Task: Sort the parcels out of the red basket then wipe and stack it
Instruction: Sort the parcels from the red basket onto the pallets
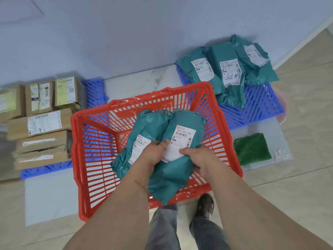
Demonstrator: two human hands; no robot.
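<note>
Over the red basket [100, 134] at centre, the left hand [153, 153] and right hand [196, 156] clamp curled fingers on two teal mailer parcels [173, 159]. Sorted teal parcels [227, 69] lie at two o'clock, cardboard boxes [39, 123] at nine, a green cloth [252, 149] at three.

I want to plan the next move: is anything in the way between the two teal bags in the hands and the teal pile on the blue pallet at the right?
Only the red basket's far right rim lies between; the teal bags must clear it.
</note>
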